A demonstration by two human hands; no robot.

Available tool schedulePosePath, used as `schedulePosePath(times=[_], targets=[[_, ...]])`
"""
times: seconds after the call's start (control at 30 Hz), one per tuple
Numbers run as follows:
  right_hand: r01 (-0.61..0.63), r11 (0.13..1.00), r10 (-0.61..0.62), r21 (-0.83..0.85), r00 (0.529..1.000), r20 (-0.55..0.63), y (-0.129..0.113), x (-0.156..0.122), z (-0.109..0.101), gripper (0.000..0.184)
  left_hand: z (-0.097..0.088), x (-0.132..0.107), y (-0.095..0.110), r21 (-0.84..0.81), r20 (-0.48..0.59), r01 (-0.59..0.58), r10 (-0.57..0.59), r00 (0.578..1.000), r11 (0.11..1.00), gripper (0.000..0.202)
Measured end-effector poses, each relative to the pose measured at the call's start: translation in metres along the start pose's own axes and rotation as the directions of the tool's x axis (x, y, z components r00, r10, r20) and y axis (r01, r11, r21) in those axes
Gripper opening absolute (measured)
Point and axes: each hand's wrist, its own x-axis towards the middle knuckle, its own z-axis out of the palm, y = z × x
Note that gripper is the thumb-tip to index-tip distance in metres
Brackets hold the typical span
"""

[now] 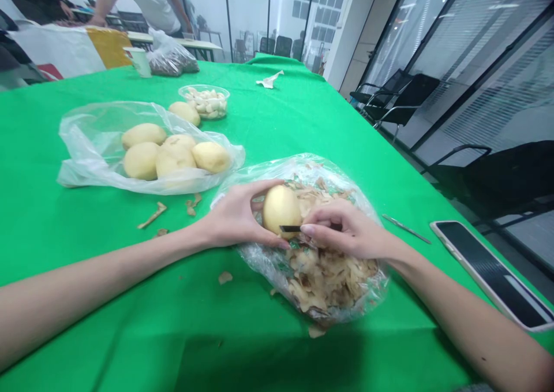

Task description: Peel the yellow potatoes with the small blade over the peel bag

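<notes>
My left hand (236, 219) wraps a smooth yellow potato (281, 210), with the fingers around its left side. My right hand (348, 230) pinches a small dark-bladed knife (289, 228), whose blade touches the potato's lower edge. Beneath both hands lies a clear plastic bag (359, 207) heaped with brown potato peelings (324, 279). Farther left, another plastic bag (82, 138) holds several unpeeled-looking yellow potatoes (173, 156). One more potato (184, 113) sits just beyond that bag, next to a clear tub of pale pieces (204, 101).
A green cloth (142, 317) covers the table, with peel scraps (153, 215) lying on it. A thin metal tool (407, 228) and a phone (491, 273) lie to the right. Black chairs (389, 97) stand beyond the table edge, and a person (147, 2) stands at the back.
</notes>
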Motion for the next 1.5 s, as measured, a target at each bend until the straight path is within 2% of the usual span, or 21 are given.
schedulePosePath(times=[0.43,0.6,0.83,1.07,1.17,1.23,1.3,1.4,1.5], targets=[[0.019,1.0,-0.019,0.0,1.0,0.009,0.0,0.0028,0.0018,0.029,0.0023,0.0007,0.007,-0.097,0.028,0.071,-0.069,0.997,0.993,0.099],[0.016,1.0,-0.016,-0.01,1.0,0.008,0.0,0.0026,0.0025,0.029,0.0017,0.001,0.0059,-0.069,0.023,0.061,-0.06,0.998,0.996,0.102],[0.025,0.998,-0.027,-0.057,0.999,-0.033,-0.0011,0.0024,0.0012,0.028,-0.0002,0.0007,-0.0002,0.026,0.008,-0.013,0.013,1.0,1.0,0.1],[0.044,0.996,-0.054,-0.076,0.99,-0.134,-0.0025,0.004,-0.0016,0.028,-0.0004,0.0,-0.0018,0.114,0.011,-0.067,0.066,0.998,0.991,0.099],[0.018,1.0,-0.02,-0.01,0.942,-0.334,0.0,0.0045,-0.0007,0.017,0.0002,-0.001,0.0012,0.175,0.032,-0.121,0.117,0.993,0.977,0.094],[0.027,0.998,0.007,0.061,0.864,-0.503,0.0019,0.005,-0.0007,0.021,0.0005,-0.0014,0.0036,0.201,0.068,-0.157,0.146,0.987,0.967,0.098],[0.063,0.994,0.007,0.091,0.785,-0.619,0.003,0.0059,-0.0012,0.022,0.0007,-0.0012,0.0051,0.226,0.109,-0.189,0.168,0.98,0.956,0.103],[0.074,0.993,0.011,0.089,0.709,-0.705,0.0033,0.0077,-0.0017,0.011,0.0009,-0.0008,0.0048,0.226,0.132,-0.199,0.172,0.976,0.954,0.104],[0.075,0.991,0.036,0.114,0.666,-0.745,0.0029,0.0092,-0.0017,0.012,0.0012,-0.0017,0.0036,0.158,0.083,-0.178,0.167,0.983,0.971,0.108]])
